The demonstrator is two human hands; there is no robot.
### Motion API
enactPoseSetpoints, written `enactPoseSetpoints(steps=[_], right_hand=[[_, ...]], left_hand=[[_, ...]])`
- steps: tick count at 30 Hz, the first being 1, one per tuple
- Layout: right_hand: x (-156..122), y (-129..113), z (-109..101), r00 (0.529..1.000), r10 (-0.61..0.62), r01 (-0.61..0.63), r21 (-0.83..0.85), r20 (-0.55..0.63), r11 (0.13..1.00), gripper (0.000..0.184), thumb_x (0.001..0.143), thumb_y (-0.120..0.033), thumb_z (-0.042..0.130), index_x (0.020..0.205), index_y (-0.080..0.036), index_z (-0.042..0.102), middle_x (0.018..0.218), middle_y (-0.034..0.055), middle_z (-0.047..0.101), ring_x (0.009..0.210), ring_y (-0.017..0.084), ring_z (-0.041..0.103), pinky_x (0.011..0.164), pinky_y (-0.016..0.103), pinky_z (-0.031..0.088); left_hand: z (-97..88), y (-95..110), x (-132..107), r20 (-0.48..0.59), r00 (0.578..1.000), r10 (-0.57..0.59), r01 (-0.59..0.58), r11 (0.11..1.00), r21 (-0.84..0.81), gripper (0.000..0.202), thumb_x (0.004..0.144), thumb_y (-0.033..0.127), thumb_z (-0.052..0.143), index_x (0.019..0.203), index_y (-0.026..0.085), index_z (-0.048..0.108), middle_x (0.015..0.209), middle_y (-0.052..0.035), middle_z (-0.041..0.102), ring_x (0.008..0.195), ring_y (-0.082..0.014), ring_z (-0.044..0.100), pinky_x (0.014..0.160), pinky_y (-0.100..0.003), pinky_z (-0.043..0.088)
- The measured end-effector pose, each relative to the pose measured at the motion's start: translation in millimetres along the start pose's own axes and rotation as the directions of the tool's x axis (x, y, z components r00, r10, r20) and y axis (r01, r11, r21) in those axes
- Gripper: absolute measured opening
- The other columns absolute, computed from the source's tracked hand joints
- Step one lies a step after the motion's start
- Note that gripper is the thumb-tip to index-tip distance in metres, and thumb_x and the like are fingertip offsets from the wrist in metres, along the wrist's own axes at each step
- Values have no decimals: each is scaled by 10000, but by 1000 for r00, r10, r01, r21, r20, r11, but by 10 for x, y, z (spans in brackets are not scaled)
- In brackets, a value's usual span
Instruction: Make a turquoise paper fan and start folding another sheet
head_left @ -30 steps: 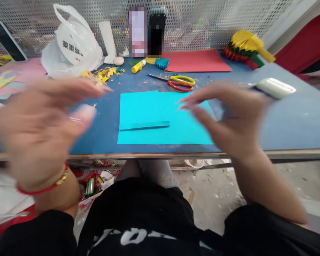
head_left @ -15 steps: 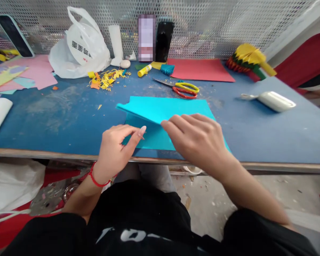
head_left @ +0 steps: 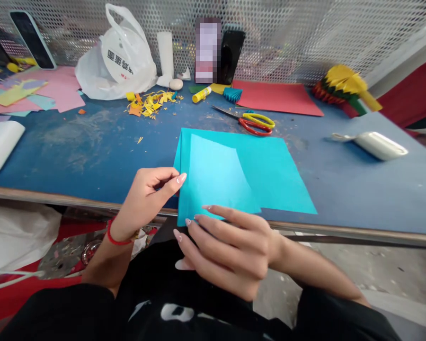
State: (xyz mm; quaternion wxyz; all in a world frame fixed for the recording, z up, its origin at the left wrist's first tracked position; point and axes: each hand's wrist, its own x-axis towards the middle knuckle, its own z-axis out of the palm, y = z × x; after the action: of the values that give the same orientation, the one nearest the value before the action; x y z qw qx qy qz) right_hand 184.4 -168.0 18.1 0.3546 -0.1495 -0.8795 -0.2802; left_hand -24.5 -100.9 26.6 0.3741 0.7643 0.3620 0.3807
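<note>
A bright turquoise sheet of paper [head_left: 270,166] lies near the table's front edge. On its left part rises a narrower turquoise piece with a folded strip [head_left: 185,156] down its left side; whether it is one sheet with the rest I cannot tell. My left hand [head_left: 149,199] pinches this left edge between thumb and fingers. Below the paper's lower edge, my right hand [head_left: 230,246] has its fingers stretched out and apart, with the fingertips close to the lower left corner. Beyond the paper lie scissors [head_left: 256,124] with one yellow and one red handle.
Behind are a glue stick [head_left: 201,94], yellow paper scraps [head_left: 152,105], a red sheet [head_left: 280,98] and a white plastic bag [head_left: 117,71]. Phones lean on the mesh wall. A white pouch-like object [head_left: 380,145] lies right, a pleated paper piece [head_left: 344,85] behind it.
The right hand has let go of the paper's fold and come down toward me, its fingers spreading. The left hand has taken the folded edge. The view has turned slightly left.
</note>
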Motion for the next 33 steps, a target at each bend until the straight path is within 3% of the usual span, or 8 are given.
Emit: enactPoseSetpoints(steps=[4, 7, 10, 13, 20, 25, 30, 33], right_hand=[[88, 155, -193, 933, 322, -335, 60, 159, 940, 336, 1032, -288, 659, 1342, -164, 688, 1314, 77, 758, 1252, 207, 689, 1066, 369, 590], [104, 300, -248, 848, 410, -467, 106, 337, 878, 442, 1052, -327, 626, 1438, -113, 605, 1465, 164, 655, 1404, 296, 597, 1192, 508, 487], [46, 364, -210, 796, 430, -562, 258, 426, 786, 383, 1039, -337, 649, 1364, -133, 661, 1195, 112, 776, 1093, 230, 744, 960, 391, 593], [-9, 367, -165, 754, 478, -647, 383, 450, 659, 230, 1025, -290, 680, 1209, -172, 752, 920, 29, 791, 801, 149, 736, 684, 267, 544], [-31, 442, -152, 653, 582, -757, 397, 484, 519, 168, 1020, -227, 655, 945, -201, 803, 809, -22, 787, 646, 93, 663, 602, 229, 452], [-78, 561, -133, 621, 623, -784, 359, 477, 507, 286, 1051, -266, 593, 866, -160, 784, 698, -10, 723, 559, 79, 543, 548, 245, 363], [-70, 490, -169, 631, 622, -768, 260, 464, 585, 299, 1041, -399, 596, 976, -183, 793, 741, 18, 721, 633, 119, 550, 608, 267, 398], [-117, 277, -300, 643, 647, -745, 142, 410, 652, 302, 1015, -464, 620, 1022, -207, 780, 782, 35, 723, 730, 158, 588, 665, 291, 430]], left_hand=[[-251, 25, 52, 403, 911, 90, -92, 996, -15, 352, 1030, 260, 507, 689, 198, 446, 617, 45, 359, 538, -98, 333, 517, -238, 302], [-362, 58, 123, 563, 815, 138, -168, 986, 1, 337, 1041, 262, 483, 712, 207, 439, 608, 46, 365, 518, -105, 351, 535, -252, 311], [-387, 89, 195, 656, 743, 134, -188, 982, 13, 338, 1061, 306, 450, 738, 207, 448, 638, 39, 395, 544, -110, 385, 565, -258, 323], [-374, 102, 242, 694, 707, 133, -209, 978, 25, 330, 1080, 335, 446, 786, 196, 504, 681, 35, 446, 587, -106, 412, 600, -250, 340], [-309, 73, 221, 567, 821, 59, -144, 984, 107, 324, 1047, 520, 591, 1069, 215, 700, 873, 13, 708, 722, -124, 606, 652, -223, 446], [-265, -6, 212, 413, 882, 226, -330, 923, 199, 208, 1041, 352, 649, 979, 192, 767, 726, 36, 716, 570, -91, 558, 559, -232, 402], [-277, 103, 383, 331, 854, 401, -506, 787, 353, 278, 1088, 283, 568, 967, 211, 808, 839, 24, 808, 665, -124, 725, 586, -245, 487], [-311, 261, 473, 177, 778, 603, -571, 562, 598, 231, 1089, 268, 580, 1154, 205, 792, 1112, 4, 817, 1020, -214, 790, 862, -339, 614]])
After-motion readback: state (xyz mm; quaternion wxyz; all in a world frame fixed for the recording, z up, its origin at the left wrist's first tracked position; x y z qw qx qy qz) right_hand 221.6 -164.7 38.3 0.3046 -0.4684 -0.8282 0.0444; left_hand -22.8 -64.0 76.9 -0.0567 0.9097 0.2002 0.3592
